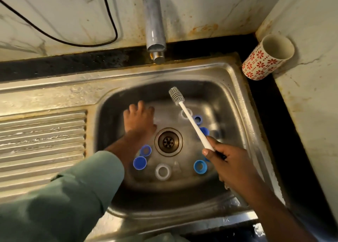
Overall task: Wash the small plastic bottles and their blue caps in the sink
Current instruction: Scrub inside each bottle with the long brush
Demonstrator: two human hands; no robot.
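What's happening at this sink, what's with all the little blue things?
A person is washing small bottles and caps. The right hand grips a white bottle brush, its bristle head raised over the sink. The left hand reaches down to the basin floor beside the drain; whether it holds anything is unclear. Blue caps and clear bottles lie scattered around the drain. No water visibly runs from the tap.

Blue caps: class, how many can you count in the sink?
At least 5: two left of the drain, one front right, two behind the brush handle. Others may be hidden.
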